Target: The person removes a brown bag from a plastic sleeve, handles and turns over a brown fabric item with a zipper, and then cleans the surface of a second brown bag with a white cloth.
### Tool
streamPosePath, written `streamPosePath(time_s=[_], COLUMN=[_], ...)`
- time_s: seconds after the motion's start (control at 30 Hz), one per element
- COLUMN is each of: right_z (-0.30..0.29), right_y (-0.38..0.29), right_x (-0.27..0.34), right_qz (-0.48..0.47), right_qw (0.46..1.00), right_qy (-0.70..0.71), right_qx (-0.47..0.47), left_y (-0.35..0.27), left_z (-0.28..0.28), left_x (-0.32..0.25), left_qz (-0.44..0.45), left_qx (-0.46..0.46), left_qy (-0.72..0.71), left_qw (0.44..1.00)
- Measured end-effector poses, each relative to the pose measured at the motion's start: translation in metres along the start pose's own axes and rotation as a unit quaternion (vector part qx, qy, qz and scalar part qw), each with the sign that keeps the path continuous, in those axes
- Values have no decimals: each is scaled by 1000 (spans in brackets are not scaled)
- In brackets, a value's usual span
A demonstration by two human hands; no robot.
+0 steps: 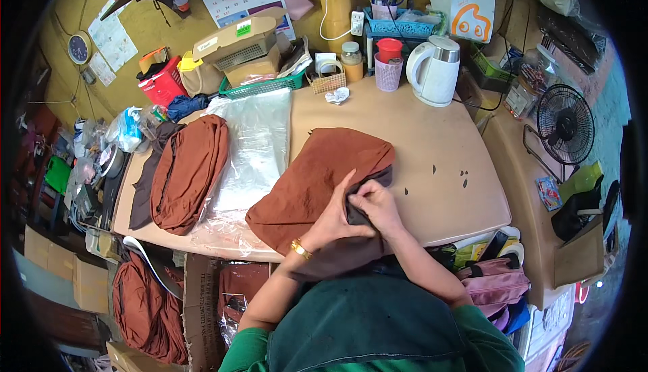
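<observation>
A rust-brown fabric piece (309,179) with a dark brown side lies over the front edge of the table, partly hanging towards my lap. My left hand (334,220) rests on it, thumb and fingers spread around the dark brown fabric (358,215). Beside it, the bent fingers of my right hand (378,207) pinch the edge of that dark fabric. Whatever lies between those fingertips is too small to make out. Another rust-brown fabric item (190,174) lies at the left, next to a stack of clear plastic bags (253,154).
Along the back of the table (455,144) stand a white electric kettle (434,70), a lilac plastic cup (388,73) and a green basket (263,87). A black fan (564,124) is at the right. Below the left front edge are a cardboard box (200,311) and more rust-brown fabric (144,311).
</observation>
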State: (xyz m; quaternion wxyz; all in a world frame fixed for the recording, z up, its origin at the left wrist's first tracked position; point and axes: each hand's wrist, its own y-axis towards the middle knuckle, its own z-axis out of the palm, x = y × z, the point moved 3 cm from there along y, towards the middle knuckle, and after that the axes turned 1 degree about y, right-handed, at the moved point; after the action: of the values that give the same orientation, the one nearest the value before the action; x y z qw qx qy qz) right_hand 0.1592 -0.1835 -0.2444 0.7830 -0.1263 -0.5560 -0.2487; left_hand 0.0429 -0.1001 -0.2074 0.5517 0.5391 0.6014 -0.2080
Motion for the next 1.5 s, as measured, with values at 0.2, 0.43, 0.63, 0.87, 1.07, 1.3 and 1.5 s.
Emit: streamPosePath(time_s=[0.2, 0.43, 0.63, 0.87, 1.07, 1.3, 1.5], right_z=[11, 61, 9, 3, 79, -2, 13], right_y=[-6, -58, -23, -18, -31, -25, -52], right_x=[83, 97, 43, 61, 133, 67, 47], right_qz=[-185, -285, -39, -37, -156, 35, -265], right_qw=[908, 771, 920, 860, 931, 909, 921], right_qy=[-376, -521, -389, -485, -192, -402, -270], right_qx=[-1, 231, -41, 154, 267, 103, 94], left_y=[-17, -33, -32, -18, -4, -12, -22], left_z=[-13, -27, -42, -33, -6, -132, -20], left_x=[28, 61, 14, -28, -32, -57, -73], left_qz=[-108, -234, -177, -145, 58, -36, -91], left_qx=[-101, 56, 47, 6, 100, -292, 157], left_qy=[58, -666, -731, 186, 302, 32, -33], left_qw=[987, 706, 657, 972, 946, 955, 983])
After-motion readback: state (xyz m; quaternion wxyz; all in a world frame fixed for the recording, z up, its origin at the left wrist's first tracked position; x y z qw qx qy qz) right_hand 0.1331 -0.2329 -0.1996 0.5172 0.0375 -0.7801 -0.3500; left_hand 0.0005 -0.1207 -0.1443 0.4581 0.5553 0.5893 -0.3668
